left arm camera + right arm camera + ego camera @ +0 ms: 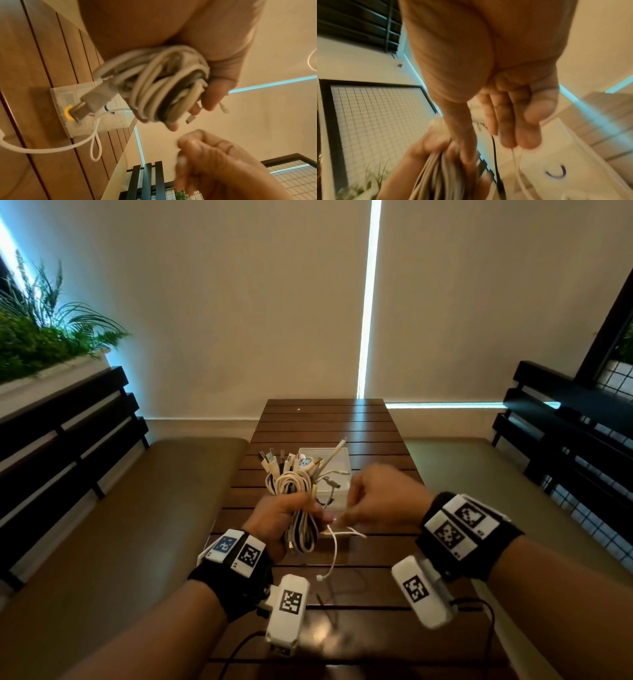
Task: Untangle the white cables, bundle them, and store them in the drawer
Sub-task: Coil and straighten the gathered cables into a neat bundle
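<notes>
My left hand (291, 517) grips a thick bundle of white cables (294, 491) upright above the table, plugs fanning out at the top. The same bundle of cables (159, 83) fills the left wrist view, fingers wrapped round it. My right hand (373, 505) is just right of the bundle, blurred, fingers curled and pinching a thin white cable (334, 549) that trails down onto the table. In the right wrist view the right fingers (520, 129) close over thin white strands. A small clear plastic drawer box (337, 474) stands behind the hands.
The slatted brown table (322, 419) runs away from me between two padded benches (137, 508). Black slatted backrests (61, 433) flank both sides. A planter with green plants (41, 337) sits at the upper left. Black camera leads cross the table's near end.
</notes>
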A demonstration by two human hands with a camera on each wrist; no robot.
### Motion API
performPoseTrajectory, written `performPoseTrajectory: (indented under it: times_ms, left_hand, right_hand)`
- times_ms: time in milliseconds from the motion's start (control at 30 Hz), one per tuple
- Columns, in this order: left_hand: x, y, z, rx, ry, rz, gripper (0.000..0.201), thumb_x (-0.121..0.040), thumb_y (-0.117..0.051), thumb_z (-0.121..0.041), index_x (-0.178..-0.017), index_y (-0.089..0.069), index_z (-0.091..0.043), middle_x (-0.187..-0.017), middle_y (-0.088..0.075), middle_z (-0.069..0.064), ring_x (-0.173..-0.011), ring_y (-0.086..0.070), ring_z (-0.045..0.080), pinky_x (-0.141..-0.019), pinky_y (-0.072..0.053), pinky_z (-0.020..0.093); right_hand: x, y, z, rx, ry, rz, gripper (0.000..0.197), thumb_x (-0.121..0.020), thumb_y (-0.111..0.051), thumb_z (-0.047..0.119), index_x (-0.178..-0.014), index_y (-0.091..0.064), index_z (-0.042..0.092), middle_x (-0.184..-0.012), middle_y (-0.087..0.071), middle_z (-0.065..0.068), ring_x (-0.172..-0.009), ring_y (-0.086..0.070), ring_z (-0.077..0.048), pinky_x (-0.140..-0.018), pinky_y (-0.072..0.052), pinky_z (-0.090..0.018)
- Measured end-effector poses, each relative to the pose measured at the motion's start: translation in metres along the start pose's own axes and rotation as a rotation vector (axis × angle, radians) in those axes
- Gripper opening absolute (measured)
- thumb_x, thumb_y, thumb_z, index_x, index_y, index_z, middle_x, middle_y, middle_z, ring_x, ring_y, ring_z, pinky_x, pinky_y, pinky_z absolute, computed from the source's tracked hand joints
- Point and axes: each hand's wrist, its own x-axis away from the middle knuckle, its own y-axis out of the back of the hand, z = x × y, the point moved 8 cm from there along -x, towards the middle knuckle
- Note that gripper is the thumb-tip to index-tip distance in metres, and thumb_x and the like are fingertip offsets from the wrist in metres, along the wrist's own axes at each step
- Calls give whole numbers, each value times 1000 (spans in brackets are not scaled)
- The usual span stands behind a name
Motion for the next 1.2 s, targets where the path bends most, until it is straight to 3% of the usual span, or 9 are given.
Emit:
performPoseTrajectory:
  times_ms: [67, 133, 267, 367, 500, 600, 900, 1033, 1200]
  left_hand:
    - [2, 3, -2, -25, -8, -1, 14, -57, -63, -4, -69, -61, 3, -61, -60, 17, -53, -61, 26, -53, -53, 30]
    - [1, 1, -1, -83, -13, 11, 18, -53, -67, -3, -69, -61, 2, -58, -57, 16, -49, -58, 27, -51, -50, 30]
    - [4, -15, -2, -123, -43, 109, 15, -53, -58, 7, -65, -61, -1, -56, -54, 15, -46, -54, 25, -51, -49, 29]
    - [11, -30, -7, -141, -73, 218, 23, -54, -52, 13, -71, -62, 0, -57, -56, 13, -46, -55, 23, -49, -50, 29]
    - [16, -35, -17, -207, -100, 249, 27, -53, -52, 12, -79, -58, 3, -58, -60, 9, -48, -59, 19, -49, -51, 27]
    - [15, -28, -19, -185, -98, 212, 28, -54, -53, 9, -81, -56, 4, -57, -59, 8, -48, -59, 17, -49, -51, 26]
    - [5, -8, -7, -8, -14, 159, 17, -44, -70, -9, -58, -61, -7, -50, -50, 9, -43, -50, 21, -49, -44, 25]
    - [5, -13, -5, 28, 6, 189, 15, -45, -68, -11, -56, -58, -7, -49, -49, 8, -43, -50, 20, -49, -43, 25]
    - [7, -26, -5, 38, 14, 241, 10, -52, -65, -12, -55, -55, -11, -51, -47, 5, -47, -46, 19, -55, -37, 28]
  right_hand:
    - [1, 35, -6, -135, 16, -243, 51, -60, -88, 39, -98, -60, 19, -94, -62, 6, -85, -58, -11, -73, -49, -26]
    - [4, 54, 6, -157, 204, -351, 76, -57, -90, 33, -121, -49, 25, -121, -51, 7, -111, -47, -12, -93, -43, -26]
    - [-7, 30, 31, 205, 333, -66, 105, -64, -85, 36, -148, -22, 35, -159, -10, 14, -147, 2, -14, -114, -10, -47]
    - [-17, 11, 26, 318, 265, 203, 81, -70, -81, 34, -141, -42, 30, -158, -17, 16, -147, -5, -17, -112, -15, -51]
    - [-21, 7, 25, 189, 268, 251, 30, -77, -76, 25, -104, -69, 17, -117, -64, 1, -106, -56, -16, -92, -44, -35]
    - [-23, 11, 19, -16, 256, 216, 8, -83, -71, 19, -81, -64, 20, -77, -68, 3, -72, -63, -10, -71, -48, -31]
    - [-11, 9, 16, -316, 297, 233, 17, -100, -43, 30, -89, -53, 22, -72, -50, 4, -61, -51, -8, -63, -48, -26]
    - [-15, 8, 10, -475, 268, 131, 22, -100, -45, 24, -115, -50, 9, -74, -50, -2, -63, -51, -10, -60, -49, -23]
    - [-17, -6, 0, -984, 159, -70, 13, -98, -49, 18, -96, -40, 8, -65, -48, -4, -50, -44, -12, -51, -43, -29]
